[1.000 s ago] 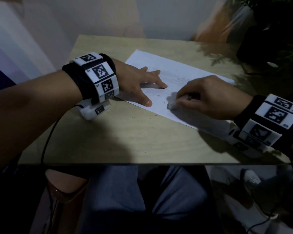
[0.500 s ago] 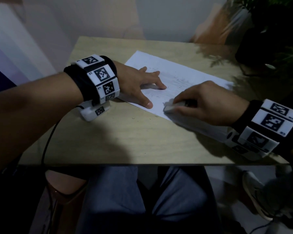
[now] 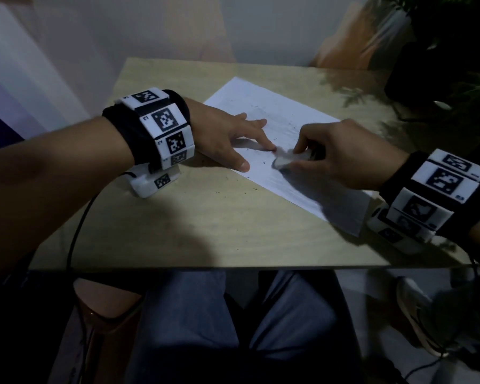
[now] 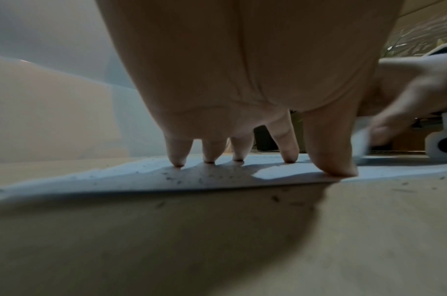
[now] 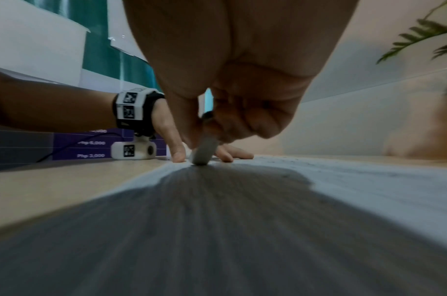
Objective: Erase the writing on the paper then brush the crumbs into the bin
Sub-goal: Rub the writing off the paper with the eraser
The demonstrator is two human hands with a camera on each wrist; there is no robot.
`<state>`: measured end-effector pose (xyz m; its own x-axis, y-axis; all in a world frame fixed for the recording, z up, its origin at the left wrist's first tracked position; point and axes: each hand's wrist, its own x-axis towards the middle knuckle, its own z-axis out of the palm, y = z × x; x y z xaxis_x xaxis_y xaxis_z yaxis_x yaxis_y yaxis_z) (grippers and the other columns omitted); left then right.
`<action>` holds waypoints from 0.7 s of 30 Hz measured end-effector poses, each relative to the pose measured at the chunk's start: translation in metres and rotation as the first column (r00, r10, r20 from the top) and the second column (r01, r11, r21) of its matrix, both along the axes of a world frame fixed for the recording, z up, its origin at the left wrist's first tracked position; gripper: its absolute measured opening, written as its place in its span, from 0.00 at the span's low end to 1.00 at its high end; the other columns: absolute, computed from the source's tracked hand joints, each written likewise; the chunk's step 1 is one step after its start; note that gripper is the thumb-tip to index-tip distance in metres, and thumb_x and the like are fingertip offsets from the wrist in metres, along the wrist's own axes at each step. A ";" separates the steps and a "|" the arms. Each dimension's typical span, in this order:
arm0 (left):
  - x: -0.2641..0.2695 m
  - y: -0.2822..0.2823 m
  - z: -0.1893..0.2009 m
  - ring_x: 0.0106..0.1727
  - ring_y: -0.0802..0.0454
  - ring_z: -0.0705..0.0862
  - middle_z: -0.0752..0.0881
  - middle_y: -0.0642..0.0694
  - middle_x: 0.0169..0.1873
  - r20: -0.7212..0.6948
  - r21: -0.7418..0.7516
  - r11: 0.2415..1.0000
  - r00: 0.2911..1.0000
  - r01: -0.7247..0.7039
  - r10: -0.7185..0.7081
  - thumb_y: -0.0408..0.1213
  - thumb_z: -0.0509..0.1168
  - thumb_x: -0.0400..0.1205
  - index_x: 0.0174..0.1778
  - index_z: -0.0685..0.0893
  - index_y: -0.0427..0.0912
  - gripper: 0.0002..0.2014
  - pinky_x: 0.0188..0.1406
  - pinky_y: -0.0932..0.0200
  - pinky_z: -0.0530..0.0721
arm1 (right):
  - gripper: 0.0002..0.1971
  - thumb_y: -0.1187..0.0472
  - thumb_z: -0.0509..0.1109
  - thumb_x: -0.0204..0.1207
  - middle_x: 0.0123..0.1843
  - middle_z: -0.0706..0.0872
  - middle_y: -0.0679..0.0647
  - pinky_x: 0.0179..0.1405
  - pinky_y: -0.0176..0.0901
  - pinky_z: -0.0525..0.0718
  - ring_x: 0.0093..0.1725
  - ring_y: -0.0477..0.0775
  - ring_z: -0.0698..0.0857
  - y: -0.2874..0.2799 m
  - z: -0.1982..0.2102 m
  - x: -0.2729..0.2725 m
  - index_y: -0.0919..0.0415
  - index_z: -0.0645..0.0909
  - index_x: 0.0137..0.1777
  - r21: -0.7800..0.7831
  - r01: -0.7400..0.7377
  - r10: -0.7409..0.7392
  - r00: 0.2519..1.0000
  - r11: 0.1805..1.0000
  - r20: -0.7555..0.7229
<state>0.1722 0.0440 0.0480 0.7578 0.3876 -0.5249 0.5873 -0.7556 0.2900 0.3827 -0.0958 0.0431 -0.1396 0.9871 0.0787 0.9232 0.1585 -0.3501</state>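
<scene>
The paper (image 3: 263,115) lies at an angle on the pale wooden table (image 3: 205,231), its far corner towards the wall and its near corner close to the right wrist. The left hand (image 3: 227,134) rests on the sheet's left end with straight, spread fingers (image 4: 288,148), each tip planted on the paper and the thumb down right at the sheet's near edge, so it pins the sheet and grasps nothing. The right hand (image 3: 341,153) is curled around a white eraser (image 3: 284,159), pinching it between thumb and fingers, and the eraser's lower end touches the paper just beside the left index fingertip. From the right wrist view the eraser (image 5: 204,150) stands nearly upright with its rounded tip on the sheet, the hand's shadow spreading over the paper beneath. Faint grey pencil lines show on the sheet beyond the hands. Small dark eraser crumbs (image 4: 176,180) dot the paper around the left fingertips, and more specks lie on the bare table in front of the sheet's near edge. Both wrists carry black bands with white marker tiles, a cable running off the left one. A leafy plant (image 3: 455,37) stands at the table's far right corner.
</scene>
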 end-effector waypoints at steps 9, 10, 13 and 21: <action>-0.001 0.002 -0.001 0.88 0.61 0.37 0.41 0.66 0.88 0.010 -0.001 1.000 1.000 -0.008 0.008 0.55 0.69 0.84 0.82 0.62 0.77 0.32 0.89 0.44 0.44 | 0.22 0.33 0.71 0.70 0.35 0.85 0.43 0.37 0.44 0.78 0.37 0.44 0.83 0.002 -0.002 -0.003 0.53 0.84 0.45 -0.054 -0.073 0.073 0.997 0.996 -0.004; -0.001 0.002 -0.001 0.88 0.61 0.38 0.41 0.66 0.88 0.010 0.004 1.000 1.000 -0.008 0.008 0.55 0.69 0.84 0.82 0.62 0.77 0.32 0.89 0.44 0.44 | 0.22 0.33 0.71 0.71 0.35 0.84 0.43 0.36 0.45 0.77 0.37 0.46 0.83 0.004 -0.002 -0.003 0.53 0.84 0.45 -0.016 -0.040 0.040 0.999 0.999 0.032; -0.001 0.003 -0.002 0.88 0.62 0.38 0.41 0.67 0.88 0.011 0.001 1.000 1.000 -0.009 0.009 0.56 0.69 0.84 0.81 0.62 0.78 0.32 0.89 0.42 0.44 | 0.22 0.33 0.66 0.71 0.34 0.84 0.45 0.34 0.44 0.75 0.35 0.49 0.82 0.001 -0.005 -0.007 0.53 0.82 0.44 0.030 -0.096 0.093 0.993 0.995 0.077; -0.001 0.003 -0.002 0.88 0.60 0.38 0.41 0.67 0.88 0.010 0.003 1.000 1.000 -0.016 0.016 0.56 0.69 0.84 0.82 0.61 0.79 0.32 0.89 0.42 0.44 | 0.25 0.31 0.65 0.68 0.35 0.84 0.43 0.39 0.48 0.77 0.38 0.50 0.82 0.004 -0.002 -0.006 0.52 0.84 0.46 0.003 -0.063 0.062 0.997 0.998 0.054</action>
